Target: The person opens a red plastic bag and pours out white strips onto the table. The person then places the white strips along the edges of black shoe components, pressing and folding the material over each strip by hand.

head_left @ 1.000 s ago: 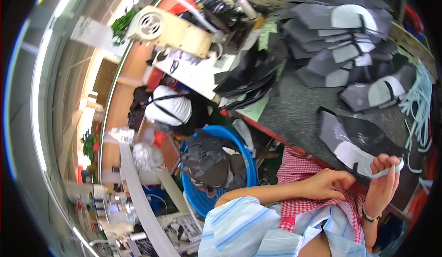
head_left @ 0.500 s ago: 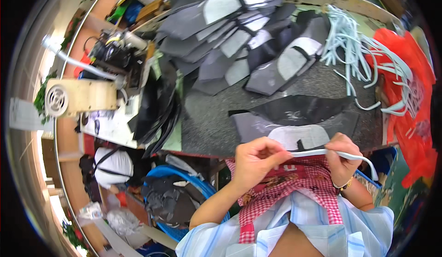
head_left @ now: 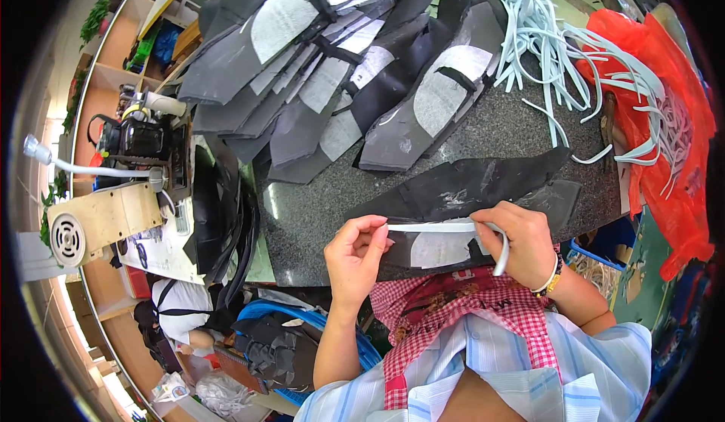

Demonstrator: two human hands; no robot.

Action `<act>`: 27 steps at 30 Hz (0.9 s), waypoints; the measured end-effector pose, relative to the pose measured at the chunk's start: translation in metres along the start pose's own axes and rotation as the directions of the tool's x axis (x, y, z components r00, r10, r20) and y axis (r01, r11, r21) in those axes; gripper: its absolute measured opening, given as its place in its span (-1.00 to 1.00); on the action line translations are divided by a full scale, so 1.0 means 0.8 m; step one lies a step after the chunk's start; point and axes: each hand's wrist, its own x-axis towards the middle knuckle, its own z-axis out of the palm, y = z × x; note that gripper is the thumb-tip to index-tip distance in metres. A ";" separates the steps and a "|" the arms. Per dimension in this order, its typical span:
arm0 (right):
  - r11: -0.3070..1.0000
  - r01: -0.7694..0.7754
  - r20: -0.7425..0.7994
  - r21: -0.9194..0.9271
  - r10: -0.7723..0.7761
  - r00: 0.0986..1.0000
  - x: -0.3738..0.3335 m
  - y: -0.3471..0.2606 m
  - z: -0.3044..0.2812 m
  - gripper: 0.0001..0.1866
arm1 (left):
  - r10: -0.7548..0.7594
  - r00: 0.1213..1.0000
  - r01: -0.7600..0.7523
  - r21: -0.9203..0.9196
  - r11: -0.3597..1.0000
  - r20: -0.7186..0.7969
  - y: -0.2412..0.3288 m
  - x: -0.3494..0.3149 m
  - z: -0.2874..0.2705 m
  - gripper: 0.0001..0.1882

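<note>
A narrow white strip [head_left: 432, 228] is stretched between my hands. Its left end is pinched in the fingers of my left hand [head_left: 353, 262]. My right hand [head_left: 522, 242] grips it farther along, and the loose tail hangs in a curve below those fingers. Under the strip, at the table's near edge, lies a dark grey sheet piece with a pale patch [head_left: 438, 250], partly covered by my hands. A black flap [head_left: 461, 186] spreads along its far side. Whether the strip touches the piece, I cannot tell.
Stacked grey pieces with white patches [head_left: 291, 14] cover the far left of the dark tabletop [head_left: 302, 218]. Several pale strips [head_left: 529, 37] lie at the far right by a red plastic bag [head_left: 680, 180]. Black pieces [head_left: 219, 225] stand left; a blue basket [head_left: 370, 350] sits below. Another person [head_left: 181, 305] is at lower left.
Both hands have moved away from my body, bringing the strip from the table's near edge to over the grey piece. The view has also shifted.
</note>
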 end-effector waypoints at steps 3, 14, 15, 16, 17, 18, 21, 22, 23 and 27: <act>1.000 -0.005 -0.046 -0.005 0.005 0.999 0.006 0.002 0.005 -0.83 | 0.001 1.000 -0.001 0.045 0.999 -0.001 -0.005 0.004 0.002 -0.87; 0.983 -0.016 0.021 -0.185 0.020 1.000 0.013 0.012 0.019 -0.84 | 0.700 0.644 -0.630 0.734 0.255 0.309 0.034 -0.008 0.047 -0.72; 0.982 -0.022 0.018 -0.188 0.026 0.999 0.013 0.013 0.016 -0.84 | 0.664 0.660 -0.633 0.736 0.239 0.352 0.033 -0.013 0.059 -0.72; 0.985 -0.016 0.030 -0.175 0.021 0.999 0.012 0.013 0.012 -0.85 | 0.537 0.681 -0.684 0.694 0.224 0.498 0.030 -0.018 0.072 -0.61; 0.988 0.005 0.066 -0.155 0.006 0.998 0.010 0.012 0.006 -0.86 | 0.357 0.633 -0.768 0.614 0.182 0.687 0.028 -0.021 0.077 -0.46; 0.986 0.002 0.047 -0.165 0.005 0.999 0.007 0.012 -0.002 -0.86 | 0.401 0.674 -0.728 0.649 0.221 0.620 0.024 -0.023 0.081 -0.46; 0.998 -0.035 -0.210 0.043 0.043 0.977 -0.009 0.016 -0.035 -0.82 | 0.450 0.629 -0.754 0.638 0.154 0.634 0.014 -0.023 0.086 -0.41; 0.994 -0.110 -0.166 0.006 0.109 0.980 -0.013 0.019 -0.041 -0.82 | 0.420 0.602 -0.776 0.622 0.105 0.679 0.013 -0.024 0.086 -0.41; 0.992 -0.126 -0.169 -0.013 0.122 0.978 -0.016 0.022 -0.046 -0.82 | 0.407 0.613 -0.761 0.644 0.075 0.677 0.013 -0.026 0.086 -0.39; 0.984 -0.169 -0.173 -0.057 0.157 0.972 -0.015 0.036 -0.044 -0.79 | 0.344 0.647 -0.731 0.682 0.027 0.680 0.016 -0.032 0.093 -0.26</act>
